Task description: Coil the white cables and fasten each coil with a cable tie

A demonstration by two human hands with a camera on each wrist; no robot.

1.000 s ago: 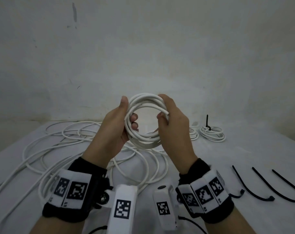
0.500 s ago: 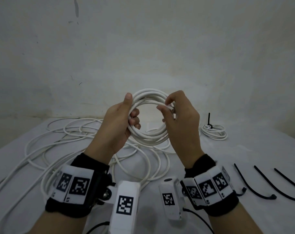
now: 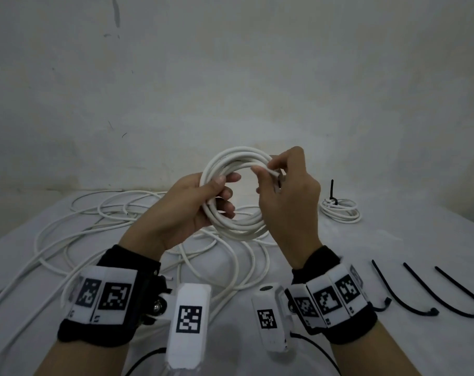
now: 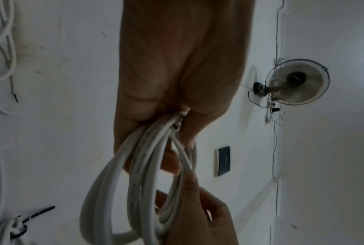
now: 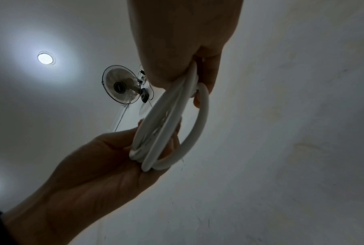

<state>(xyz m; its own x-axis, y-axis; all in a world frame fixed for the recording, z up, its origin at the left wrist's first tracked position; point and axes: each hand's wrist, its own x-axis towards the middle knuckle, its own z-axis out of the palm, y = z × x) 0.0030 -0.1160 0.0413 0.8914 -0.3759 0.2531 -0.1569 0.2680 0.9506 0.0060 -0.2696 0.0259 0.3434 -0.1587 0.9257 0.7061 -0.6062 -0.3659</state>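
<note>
I hold a white cable coil (image 3: 234, 223) upright above the table, between both hands. My left hand (image 3: 216, 196) grips its left side, thumb in front and fingers curled through the ring; the same coil (image 4: 147, 190) runs out of that fist in the left wrist view. My right hand (image 3: 277, 177) pinches the cable's loose end at the coil's upper right. The right wrist view shows the coil (image 5: 172, 126) edge-on between the two hands. Loose white cable (image 3: 100, 229) lies tangled on the table beneath and to the left.
A finished coil with a black tie (image 3: 340, 210) lies at the back right. Black cable ties (image 3: 417, 291) lie in a row on the white table (image 3: 393, 245) at the right. A wall rises directly behind the table. A wall fan (image 4: 296, 82) shows in the wrist views.
My right hand has slid up from the coil's right side to its top right and now pinches the cable end. The left thumb has closed down over the coil.
</note>
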